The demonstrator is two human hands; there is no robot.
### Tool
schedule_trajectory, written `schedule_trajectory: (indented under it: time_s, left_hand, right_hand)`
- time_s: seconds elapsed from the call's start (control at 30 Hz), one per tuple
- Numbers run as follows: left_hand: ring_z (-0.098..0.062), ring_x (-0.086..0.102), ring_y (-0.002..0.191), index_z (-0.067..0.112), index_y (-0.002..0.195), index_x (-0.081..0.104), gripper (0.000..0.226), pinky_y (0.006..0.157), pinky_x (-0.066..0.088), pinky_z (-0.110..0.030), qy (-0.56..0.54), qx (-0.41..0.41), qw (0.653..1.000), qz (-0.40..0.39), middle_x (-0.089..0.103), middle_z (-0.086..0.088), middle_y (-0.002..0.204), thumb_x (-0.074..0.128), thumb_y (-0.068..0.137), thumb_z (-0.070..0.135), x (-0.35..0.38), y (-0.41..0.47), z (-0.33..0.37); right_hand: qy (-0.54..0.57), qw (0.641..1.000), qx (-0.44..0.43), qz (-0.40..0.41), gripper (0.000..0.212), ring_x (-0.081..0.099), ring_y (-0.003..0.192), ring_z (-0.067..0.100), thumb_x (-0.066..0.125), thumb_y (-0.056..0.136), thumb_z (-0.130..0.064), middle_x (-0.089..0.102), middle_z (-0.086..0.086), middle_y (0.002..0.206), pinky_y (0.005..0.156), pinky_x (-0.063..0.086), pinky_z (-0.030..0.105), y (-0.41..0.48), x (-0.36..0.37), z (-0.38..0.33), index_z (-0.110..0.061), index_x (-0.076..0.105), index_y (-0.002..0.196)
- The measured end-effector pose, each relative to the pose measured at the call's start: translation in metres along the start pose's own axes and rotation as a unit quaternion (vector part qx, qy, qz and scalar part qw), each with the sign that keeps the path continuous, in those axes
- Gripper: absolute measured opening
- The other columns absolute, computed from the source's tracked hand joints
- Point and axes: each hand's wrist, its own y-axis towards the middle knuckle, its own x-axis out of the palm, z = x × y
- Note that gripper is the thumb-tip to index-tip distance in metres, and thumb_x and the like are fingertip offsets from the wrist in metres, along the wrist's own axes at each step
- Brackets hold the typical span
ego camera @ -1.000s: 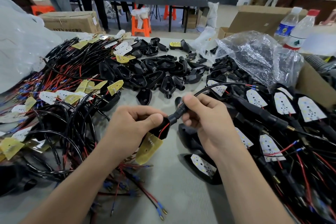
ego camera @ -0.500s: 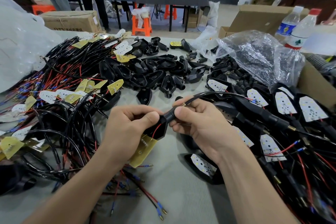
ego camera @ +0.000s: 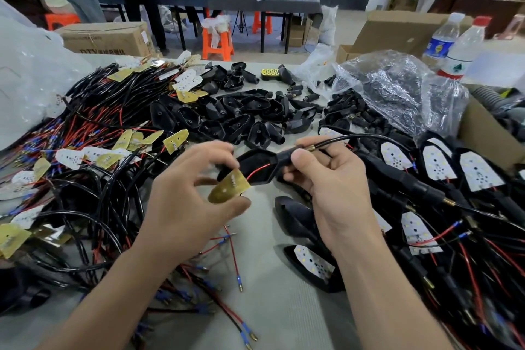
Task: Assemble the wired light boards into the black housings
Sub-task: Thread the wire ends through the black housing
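Seating step. My right hand (ego camera: 326, 179) clamps the glossy black housing (ego camera: 255, 163) by its neck, above the bench (ego camera: 284, 307). My left hand (ego camera: 181, 202) pinches the light board (ego camera: 228, 187): thin, stiff, yellow back up, tilted at the cavity mouth. 1 red wire (ego camera: 257, 170) runs inside. Next, probably: flip board, tuck wire, press flat.

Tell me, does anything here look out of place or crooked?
Only the piece in hand: the light board, pinched by the left hand, sticks out tilted from the black housing held by the right hand, yellow side up, tethered by a red wire. Finished units at right show white faces seated flat.
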Motion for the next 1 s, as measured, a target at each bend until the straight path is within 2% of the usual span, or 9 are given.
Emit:
schedule_trajectory:
  time_s: [0.07, 0.17, 0.27, 0.33, 0.47, 0.6, 0.73, 0.87, 1.0]
  left_hand:
    - [-0.003, 0.065, 0.109, 0.038, 0.093, 0.077, 0.030, 0.087, 0.049, -0.011, 0.062, 0.041, 0.997, 0.036, 0.071, 0.024, 0.107, 0.092, 0.071, 0.025, 0.000, -0.001, -0.002]
    - [-0.002, 0.066, 0.092, 0.048, 0.073, 0.076, 0.010, 0.084, 0.045, -0.009, 0.063, 0.005, 0.993, 0.098, 0.072, 0.027, 0.086, 0.083, 0.077, 0.042, -0.001, 0.000, -0.001]
    - [-0.005, 0.069, 0.077, 0.047, 0.073, 0.079, 0.015, 0.076, 0.055, -0.036, -0.085, -0.094, 0.989, 0.078, 0.076, 0.016, 0.083, 0.086, 0.078, 0.035, -0.002, 0.002, -0.004]
    - [-0.007, 0.071, 0.095, 0.042, 0.073, 0.081, 0.010, 0.088, 0.056, -0.044, -0.134, -0.118, 0.980, 0.083, 0.078, 0.015, 0.092, 0.087, 0.074, 0.034, -0.003, 0.005, -0.004]
    - [0.001, 0.060, 0.123, 0.035, 0.075, 0.083, 0.014, 0.100, 0.048, -0.033, -0.185, -0.145, 0.970, 0.063, 0.071, 0.022, 0.123, 0.091, 0.064, 0.034, -0.003, 0.009, -0.003]
    - [-0.007, 0.070, 0.110, 0.025, 0.072, 0.082, 0.022, 0.085, 0.055, -0.026, -0.297, -0.178, 0.935, 0.071, 0.076, 0.009, 0.114, 0.087, 0.052, 0.031, -0.001, 0.008, -0.006]
    - [-0.010, 0.070, 0.086, 0.018, 0.096, 0.079, 0.049, 0.069, 0.056, -0.022, -0.346, -0.244, 0.905, 0.044, 0.074, -0.001, 0.095, 0.087, 0.049, 0.030, 0.002, 0.009, -0.008]
    - [-0.011, 0.068, 0.064, 0.018, 0.089, 0.083, 0.016, 0.053, 0.053, -0.022, -0.321, -0.292, 0.899, -0.062, 0.074, -0.002, 0.081, 0.078, 0.075, 0.020, 0.006, 0.008, -0.007]
    - [-0.012, 0.068, 0.064, 0.016, 0.088, 0.084, 0.016, 0.052, 0.051, -0.021, -0.303, -0.281, 0.911, -0.003, 0.077, -0.008, 0.082, 0.075, 0.086, 0.003, 0.009, 0.005, -0.008]
  right_hand:
    - [0.000, 1.000, 0.001, -0.001, 0.022, 0.063, 0.057, 0.019, 0.063, 0.091, 0.010, 0.068, 0.012, 0.073, 0.061, 0.057, 0.027, 0.000, 0.001, 0.001, -0.011, 0.067, 0.089]
    - [0.002, 1.000, 0.004, -0.010, 0.023, 0.063, 0.059, 0.019, 0.061, 0.091, 0.013, 0.067, 0.016, 0.077, 0.063, 0.057, 0.027, 0.000, 0.000, 0.003, -0.009, 0.067, 0.090]
    - [-0.008, 0.998, 0.023, -0.054, 0.021, 0.067, 0.065, 0.021, 0.059, 0.092, 0.014, 0.070, 0.015, 0.081, 0.069, 0.058, 0.028, -0.002, 0.004, 0.007, -0.006, 0.065, 0.096]
    - [-0.022, 0.996, 0.033, -0.083, 0.024, 0.068, 0.070, 0.023, 0.058, 0.091, 0.015, 0.071, 0.010, 0.079, 0.073, 0.060, 0.030, -0.005, 0.007, 0.010, -0.007, 0.066, 0.095]
    - [-0.060, 0.991, -0.002, -0.116, 0.027, 0.066, 0.068, 0.022, 0.061, 0.086, 0.012, 0.071, 0.018, 0.080, 0.072, 0.058, 0.031, -0.010, 0.012, 0.002, -0.014, 0.070, 0.085]
    - [-0.098, 0.983, -0.067, -0.143, 0.013, 0.063, 0.065, 0.024, 0.066, 0.077, 0.003, 0.069, 0.027, 0.083, 0.067, 0.055, 0.032, -0.016, 0.019, -0.006, -0.007, 0.070, 0.085]
    - [-0.079, 0.984, -0.090, -0.135, 0.016, 0.062, 0.066, 0.027, 0.065, 0.078, 0.002, 0.071, 0.022, 0.084, 0.066, 0.054, 0.033, -0.018, 0.020, -0.005, -0.012, 0.071, 0.083]
    - [-0.067, 0.986, -0.053, -0.143, 0.020, 0.058, 0.064, 0.025, 0.065, 0.080, -0.001, 0.070, 0.020, 0.082, 0.063, 0.051, 0.030, -0.014, 0.018, 0.000, -0.019, 0.073, 0.087]
    - [-0.082, 0.987, 0.045, -0.133, 0.010, 0.061, 0.065, 0.022, 0.067, 0.086, -0.009, 0.073, 0.012, 0.079, 0.061, 0.051, 0.027, -0.015, 0.016, 0.005, -0.016, 0.074, 0.086]
